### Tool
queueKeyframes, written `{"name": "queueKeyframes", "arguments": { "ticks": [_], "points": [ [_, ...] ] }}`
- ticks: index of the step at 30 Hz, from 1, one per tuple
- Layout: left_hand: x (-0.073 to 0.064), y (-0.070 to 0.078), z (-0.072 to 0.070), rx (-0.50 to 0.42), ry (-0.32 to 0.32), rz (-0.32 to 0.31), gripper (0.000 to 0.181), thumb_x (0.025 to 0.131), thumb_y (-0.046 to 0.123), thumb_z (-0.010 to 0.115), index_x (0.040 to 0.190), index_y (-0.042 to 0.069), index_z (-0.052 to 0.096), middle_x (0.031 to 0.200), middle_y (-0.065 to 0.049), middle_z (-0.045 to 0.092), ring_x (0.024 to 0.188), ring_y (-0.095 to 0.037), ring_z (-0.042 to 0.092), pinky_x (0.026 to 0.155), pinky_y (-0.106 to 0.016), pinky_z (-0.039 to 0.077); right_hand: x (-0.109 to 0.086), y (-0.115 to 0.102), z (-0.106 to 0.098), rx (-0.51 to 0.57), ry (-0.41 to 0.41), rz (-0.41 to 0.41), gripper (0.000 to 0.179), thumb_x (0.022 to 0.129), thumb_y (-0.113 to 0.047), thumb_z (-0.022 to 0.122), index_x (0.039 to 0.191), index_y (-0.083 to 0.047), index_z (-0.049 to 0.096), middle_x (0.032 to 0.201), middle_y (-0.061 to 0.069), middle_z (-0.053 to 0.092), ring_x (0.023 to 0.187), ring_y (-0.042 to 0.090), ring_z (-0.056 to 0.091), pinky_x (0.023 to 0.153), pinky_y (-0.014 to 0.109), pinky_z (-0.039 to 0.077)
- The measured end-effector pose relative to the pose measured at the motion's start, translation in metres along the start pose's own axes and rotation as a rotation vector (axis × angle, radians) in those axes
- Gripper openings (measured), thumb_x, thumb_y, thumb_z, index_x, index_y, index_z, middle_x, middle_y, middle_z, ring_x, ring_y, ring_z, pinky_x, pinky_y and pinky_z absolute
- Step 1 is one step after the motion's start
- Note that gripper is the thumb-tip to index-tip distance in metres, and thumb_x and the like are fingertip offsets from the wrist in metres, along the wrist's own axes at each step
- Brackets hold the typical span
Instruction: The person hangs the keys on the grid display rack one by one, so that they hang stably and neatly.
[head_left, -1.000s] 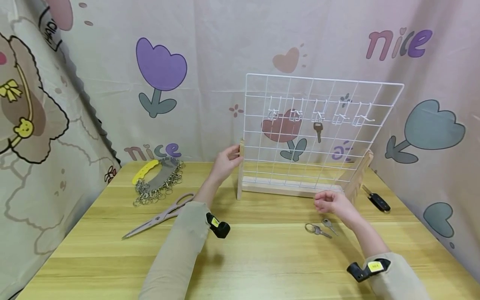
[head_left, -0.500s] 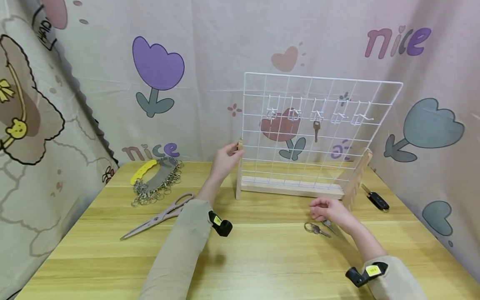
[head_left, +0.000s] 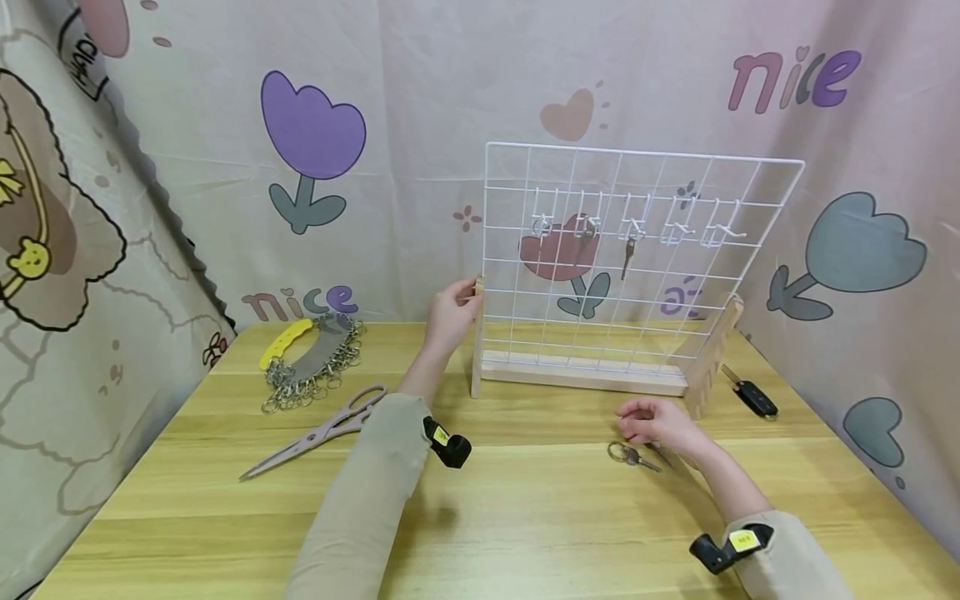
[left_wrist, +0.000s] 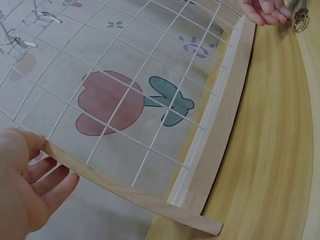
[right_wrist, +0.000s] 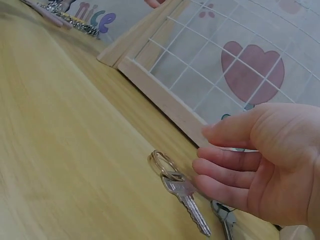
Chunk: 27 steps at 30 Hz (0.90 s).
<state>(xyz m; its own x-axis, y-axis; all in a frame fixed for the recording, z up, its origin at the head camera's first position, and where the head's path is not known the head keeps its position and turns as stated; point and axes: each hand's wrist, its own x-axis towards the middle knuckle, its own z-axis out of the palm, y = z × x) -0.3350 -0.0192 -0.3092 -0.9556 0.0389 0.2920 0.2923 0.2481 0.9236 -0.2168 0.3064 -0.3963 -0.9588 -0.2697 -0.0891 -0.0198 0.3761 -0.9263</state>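
Note:
My left hand (head_left: 452,321) grips the top of the left wooden post (head_left: 477,358) of a white wire grid rack; in the left wrist view the thumb lies on one side of the post, fingers on the other. Several white hooks line the grid, and a key (head_left: 627,257) hangs from the middle one. My right hand (head_left: 658,423) hovers in front of the wooden base (head_left: 585,374), fingers loosely curled and holding nothing. Just below it lies a key on a ring (right_wrist: 187,197); a second key (right_wrist: 225,220) is partly hidden under the hand.
A black car key (head_left: 756,400) lies right of the rack. Scissors (head_left: 318,437) lie on the left of the wooden table (head_left: 525,533). Behind them is a curved grey piece with a yellow handle (head_left: 285,342) and many small metal rings. A printed curtain hangs behind.
My right hand has come slightly left and down, covering more of the second key. The hanging key has turned nearly edge-on. My left hand keeps hold of the post.

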Motion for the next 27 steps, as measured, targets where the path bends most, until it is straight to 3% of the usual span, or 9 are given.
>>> {"name": "queueKeyframes", "arguments": {
  "ticks": [5, 16, 27],
  "points": [
    [0.0, 0.003, 0.002, 0.017, 0.018, 0.024, 0.037, 0.092, 0.013, 0.059, 0.126, 0.002, 0.055, 0.118, -0.014, 0.061, 0.106, -0.027, 0.058, 0.088, -0.033, 0.049, 0.0, 0.004, 0.002, -0.065, -0.018, -0.015, 0.033, 0.084, -0.001, 0.061, 0.109, 0.018, 0.051, 0.091, 0.012, 0.061, 0.08, 0.014, 0.058, 0.067, 0.025, 0.053],
    [-0.001, 0.004, 0.002, 0.014, 0.004, 0.018, 0.038, 0.092, 0.013, 0.058, 0.128, 0.003, 0.054, 0.118, -0.015, 0.06, 0.106, -0.028, 0.058, 0.087, -0.034, 0.05, -0.001, 0.006, 0.006, -0.2, -0.094, -0.083, 0.027, 0.081, 0.001, 0.065, 0.104, 0.012, 0.057, 0.092, 0.014, 0.06, 0.083, 0.02, 0.057, 0.067, 0.023, 0.052],
    [-0.001, 0.005, 0.001, 0.013, 0.004, 0.007, 0.038, 0.092, 0.014, 0.058, 0.128, 0.004, 0.054, 0.117, -0.014, 0.06, 0.107, -0.027, 0.058, 0.088, -0.035, 0.049, 0.004, 0.007, 0.013, -0.301, -0.092, -0.125, 0.025, 0.076, 0.005, 0.067, 0.1, 0.01, 0.06, 0.082, 0.007, 0.058, 0.072, 0.016, 0.054, 0.06, 0.024, 0.05]
  ]
}}
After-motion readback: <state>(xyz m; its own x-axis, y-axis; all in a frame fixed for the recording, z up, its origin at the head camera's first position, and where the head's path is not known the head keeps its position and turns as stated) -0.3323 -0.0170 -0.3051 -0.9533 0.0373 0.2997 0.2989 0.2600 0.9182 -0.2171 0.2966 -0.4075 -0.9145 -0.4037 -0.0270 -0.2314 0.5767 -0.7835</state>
